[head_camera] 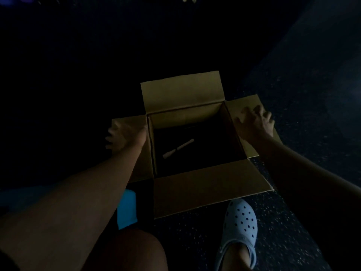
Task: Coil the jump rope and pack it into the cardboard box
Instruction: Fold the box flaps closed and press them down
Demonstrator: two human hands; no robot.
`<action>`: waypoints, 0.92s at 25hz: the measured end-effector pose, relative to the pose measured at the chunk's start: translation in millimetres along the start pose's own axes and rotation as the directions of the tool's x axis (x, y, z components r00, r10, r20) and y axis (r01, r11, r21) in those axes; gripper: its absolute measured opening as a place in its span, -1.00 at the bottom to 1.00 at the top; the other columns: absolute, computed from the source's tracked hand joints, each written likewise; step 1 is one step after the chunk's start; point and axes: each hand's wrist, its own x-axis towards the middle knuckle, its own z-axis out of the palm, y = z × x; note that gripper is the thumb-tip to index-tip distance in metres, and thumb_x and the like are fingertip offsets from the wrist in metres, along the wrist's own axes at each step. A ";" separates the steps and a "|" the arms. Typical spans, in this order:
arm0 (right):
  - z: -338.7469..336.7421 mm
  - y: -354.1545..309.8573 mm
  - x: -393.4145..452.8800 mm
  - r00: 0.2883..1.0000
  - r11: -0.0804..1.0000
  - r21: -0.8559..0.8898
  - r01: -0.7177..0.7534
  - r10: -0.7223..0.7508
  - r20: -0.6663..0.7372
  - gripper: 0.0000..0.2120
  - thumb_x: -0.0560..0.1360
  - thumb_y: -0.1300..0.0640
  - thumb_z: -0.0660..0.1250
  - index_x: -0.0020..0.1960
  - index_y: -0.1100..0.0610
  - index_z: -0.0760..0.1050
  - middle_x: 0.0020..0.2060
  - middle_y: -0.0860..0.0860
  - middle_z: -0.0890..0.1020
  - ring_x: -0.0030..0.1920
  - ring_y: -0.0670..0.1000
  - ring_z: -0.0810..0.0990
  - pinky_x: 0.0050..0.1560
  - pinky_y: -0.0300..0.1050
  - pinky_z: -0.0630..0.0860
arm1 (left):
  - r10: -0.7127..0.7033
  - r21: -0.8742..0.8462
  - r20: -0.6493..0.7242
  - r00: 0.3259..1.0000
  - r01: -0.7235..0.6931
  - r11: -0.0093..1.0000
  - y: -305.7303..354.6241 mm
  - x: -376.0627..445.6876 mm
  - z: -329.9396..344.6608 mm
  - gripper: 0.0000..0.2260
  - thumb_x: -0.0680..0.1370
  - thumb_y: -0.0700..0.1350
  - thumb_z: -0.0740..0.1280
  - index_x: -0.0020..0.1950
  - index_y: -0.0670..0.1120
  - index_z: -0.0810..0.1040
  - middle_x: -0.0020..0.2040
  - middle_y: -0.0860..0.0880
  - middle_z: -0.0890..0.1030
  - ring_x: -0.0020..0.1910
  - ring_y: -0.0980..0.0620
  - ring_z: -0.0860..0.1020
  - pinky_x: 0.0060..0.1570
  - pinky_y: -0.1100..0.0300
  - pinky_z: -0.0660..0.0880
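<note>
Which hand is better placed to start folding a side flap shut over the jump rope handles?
Right, marginally. The right hand lies flat on its side flap, fingers spread; the left hand sits at its flap's outer edge. Handles lie inside the cardboard box.

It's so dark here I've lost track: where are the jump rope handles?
In the head view, the pale jump rope handles lie end to end on the dark floor of the open cardboard box, between the left hand and right hand.

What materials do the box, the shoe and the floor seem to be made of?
Box: brown cardboard, matte, with creased fold lines at its flaps.
Shoe: probably moulded foam or rubber, pale and smooth, with round holes.
Floor: dark with light speckles, maybe rubber or stone; too dim to tell.
</note>
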 end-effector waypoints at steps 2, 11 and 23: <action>7.0 22.5 7.4 0.994 0.994 -0.018 -0.105 0.106 0.034 -0.34 0.58 -0.26 0.21 0.56 0.05 0.22 0.55 0.27 0.21 0.46 0.43 0.25 0.39 0.34 0.29 | -0.086 -0.001 0.028 0.996 0.086 0.996 -8.9 6.9 -1.8 -0.04 0.41 0.35 0.43 0.62 -0.06 0.09 0.55 -0.28 0.25 0.48 -0.39 0.26 0.44 -0.32 0.24; 2.1 21.6 -4.3 0.970 0.975 0.059 -0.214 0.219 -0.105 -0.25 0.55 -0.27 0.26 0.58 0.10 0.14 0.43 0.32 0.33 0.38 0.38 0.35 0.31 0.29 0.33 | -0.029 0.037 -0.231 0.973 0.039 0.999 6.3 -12.7 -9.4 -0.26 0.46 0.15 0.44 0.52 -0.09 0.23 0.42 -0.24 0.38 0.38 -0.29 0.38 0.33 -0.20 0.32; 37.5 -97.8 -56.4 0.996 0.996 0.032 0.082 -0.082 -0.025 -0.23 0.57 -0.25 0.23 0.61 0.10 0.06 0.48 0.18 0.29 0.43 0.33 0.31 0.31 0.28 0.39 | 0.478 0.216 0.409 0.777 -0.591 0.777 69.7 -91.3 35.0 -0.40 0.63 0.14 0.24 0.60 -0.07 0.18 0.65 -0.11 0.12 0.59 -0.22 0.14 0.49 -0.16 0.20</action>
